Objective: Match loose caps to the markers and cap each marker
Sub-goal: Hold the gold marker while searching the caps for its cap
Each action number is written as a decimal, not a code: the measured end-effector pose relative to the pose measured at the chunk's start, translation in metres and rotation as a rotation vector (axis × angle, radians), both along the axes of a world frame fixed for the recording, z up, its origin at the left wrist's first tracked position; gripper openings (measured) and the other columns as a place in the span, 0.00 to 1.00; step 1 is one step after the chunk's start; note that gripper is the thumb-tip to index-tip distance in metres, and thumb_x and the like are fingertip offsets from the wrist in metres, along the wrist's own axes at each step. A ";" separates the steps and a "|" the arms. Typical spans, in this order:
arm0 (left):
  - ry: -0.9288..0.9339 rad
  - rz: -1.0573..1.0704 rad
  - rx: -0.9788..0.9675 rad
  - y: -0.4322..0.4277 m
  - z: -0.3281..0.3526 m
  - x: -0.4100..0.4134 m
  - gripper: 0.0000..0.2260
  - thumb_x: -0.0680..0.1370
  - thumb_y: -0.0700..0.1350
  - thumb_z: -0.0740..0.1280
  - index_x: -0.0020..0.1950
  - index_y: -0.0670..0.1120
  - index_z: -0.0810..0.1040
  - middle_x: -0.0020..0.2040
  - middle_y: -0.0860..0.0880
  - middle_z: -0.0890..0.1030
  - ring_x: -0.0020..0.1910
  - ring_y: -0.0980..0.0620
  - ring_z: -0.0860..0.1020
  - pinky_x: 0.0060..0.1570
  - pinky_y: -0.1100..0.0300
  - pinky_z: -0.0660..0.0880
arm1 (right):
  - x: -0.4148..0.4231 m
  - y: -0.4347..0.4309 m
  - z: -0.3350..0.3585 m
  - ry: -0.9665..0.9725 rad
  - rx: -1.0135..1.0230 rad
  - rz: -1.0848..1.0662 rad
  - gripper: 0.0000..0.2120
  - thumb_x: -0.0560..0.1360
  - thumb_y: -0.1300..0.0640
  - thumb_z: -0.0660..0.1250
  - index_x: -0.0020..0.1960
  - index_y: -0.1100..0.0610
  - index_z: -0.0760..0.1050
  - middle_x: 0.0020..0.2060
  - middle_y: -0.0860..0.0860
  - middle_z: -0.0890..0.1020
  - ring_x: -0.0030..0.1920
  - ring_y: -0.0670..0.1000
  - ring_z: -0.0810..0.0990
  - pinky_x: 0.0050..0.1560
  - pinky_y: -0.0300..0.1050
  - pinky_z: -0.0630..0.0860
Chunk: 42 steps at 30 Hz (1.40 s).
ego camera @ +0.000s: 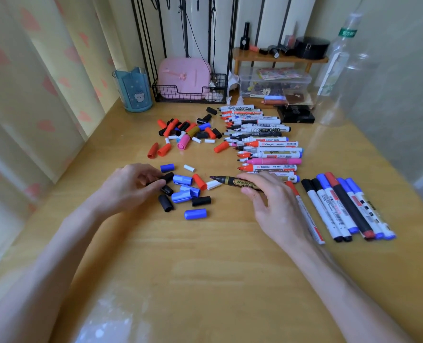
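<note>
My right hand (272, 201) grips an uncapped black-and-gold marker (232, 181), its tip pointing left. My left hand (131, 184) pinches a black cap (165, 177) at the edge of a near cluster of loose blue, black, red and white caps (185, 191). A second heap of loose caps (188, 132) lies farther back. Several uncapped markers (267, 142) lie in a row to the right of it. Several capped markers (346, 206) lie side by side at the right, beside my right hand.
A blue cup (133, 90) stands at the back left, next to a wire basket (190, 92) with a pink case. A clear box (274, 82), a small wooden shelf (279, 58) and clear plastic bottles (339, 70) stand at the back right. The wooden table (205, 268) is bare near me.
</note>
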<state>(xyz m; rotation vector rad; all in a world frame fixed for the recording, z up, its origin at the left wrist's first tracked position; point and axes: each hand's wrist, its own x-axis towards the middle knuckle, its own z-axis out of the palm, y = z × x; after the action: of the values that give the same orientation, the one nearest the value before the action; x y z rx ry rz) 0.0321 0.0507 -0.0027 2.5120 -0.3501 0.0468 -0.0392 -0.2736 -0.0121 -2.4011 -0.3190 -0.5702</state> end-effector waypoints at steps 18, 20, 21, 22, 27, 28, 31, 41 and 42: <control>-0.007 -0.184 -0.302 -0.027 0.019 -0.030 0.11 0.73 0.49 0.78 0.53 0.50 0.87 0.48 0.57 0.87 0.40 0.54 0.85 0.47 0.64 0.79 | -0.005 0.005 0.004 -0.044 0.038 0.154 0.13 0.81 0.62 0.71 0.65 0.54 0.82 0.53 0.48 0.82 0.56 0.51 0.80 0.58 0.47 0.75; 0.000 -0.184 -0.307 -0.031 0.019 -0.032 0.11 0.72 0.50 0.77 0.52 0.49 0.87 0.46 0.57 0.87 0.39 0.54 0.85 0.46 0.67 0.78 | -0.005 0.005 0.004 -0.052 0.034 0.173 0.13 0.81 0.62 0.71 0.65 0.54 0.82 0.52 0.48 0.82 0.56 0.51 0.80 0.58 0.46 0.75; 0.005 -0.194 -0.313 -0.032 0.019 -0.033 0.11 0.72 0.50 0.77 0.52 0.49 0.87 0.45 0.58 0.87 0.38 0.55 0.85 0.45 0.68 0.78 | -0.005 0.005 0.005 -0.057 0.030 0.180 0.14 0.81 0.62 0.71 0.65 0.54 0.82 0.52 0.48 0.82 0.56 0.51 0.80 0.58 0.46 0.75; 0.011 -0.204 -0.322 -0.035 0.019 -0.035 0.11 0.72 0.50 0.77 0.52 0.49 0.87 0.44 0.57 0.87 0.37 0.55 0.84 0.45 0.68 0.77 | -0.005 0.005 0.005 -0.062 0.023 0.185 0.14 0.81 0.62 0.71 0.65 0.54 0.82 0.52 0.48 0.82 0.56 0.51 0.80 0.58 0.45 0.75; 0.003 -0.248 -0.342 -0.047 0.016 -0.044 0.07 0.74 0.52 0.75 0.52 0.56 0.85 0.39 0.56 0.85 0.35 0.51 0.81 0.41 0.62 0.77 | -0.007 0.008 0.002 -0.078 -0.009 0.209 0.14 0.80 0.63 0.71 0.64 0.54 0.83 0.50 0.47 0.81 0.53 0.51 0.79 0.57 0.44 0.74; -0.024 -0.246 -0.330 -0.049 0.014 -0.045 0.07 0.75 0.52 0.75 0.52 0.57 0.85 0.38 0.56 0.84 0.35 0.50 0.78 0.40 0.60 0.75 | -0.006 0.008 0.002 -0.081 -0.011 0.211 0.14 0.80 0.63 0.71 0.64 0.55 0.83 0.50 0.47 0.81 0.53 0.51 0.78 0.56 0.44 0.74; -0.103 -0.243 -0.320 -0.055 0.010 -0.048 0.07 0.77 0.51 0.74 0.54 0.57 0.86 0.38 0.57 0.84 0.33 0.53 0.73 0.36 0.61 0.71 | -0.007 0.006 0.002 -0.083 0.004 0.204 0.15 0.80 0.65 0.72 0.65 0.55 0.83 0.51 0.46 0.82 0.53 0.49 0.79 0.56 0.40 0.74; -0.141 -0.250 -0.305 -0.055 0.011 -0.045 0.06 0.79 0.48 0.73 0.55 0.54 0.86 0.44 0.61 0.85 0.41 0.56 0.80 0.40 0.68 0.71 | -0.008 0.010 0.001 -0.010 0.036 0.196 0.15 0.81 0.63 0.71 0.66 0.54 0.82 0.51 0.46 0.83 0.51 0.45 0.80 0.54 0.35 0.74; -0.154 -0.238 -0.303 -0.050 0.012 -0.042 0.05 0.80 0.48 0.72 0.55 0.55 0.85 0.46 0.61 0.85 0.44 0.57 0.81 0.42 0.68 0.72 | -0.007 0.011 0.000 -0.010 0.037 0.175 0.15 0.81 0.63 0.71 0.66 0.55 0.82 0.51 0.46 0.83 0.51 0.44 0.80 0.53 0.36 0.74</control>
<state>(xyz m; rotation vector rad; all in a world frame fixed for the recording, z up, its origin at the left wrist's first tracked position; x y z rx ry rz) -0.0095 0.0008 0.0088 2.1586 -0.6524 0.1849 -0.0465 -0.2628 -0.0121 -2.3068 -0.5127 -0.5040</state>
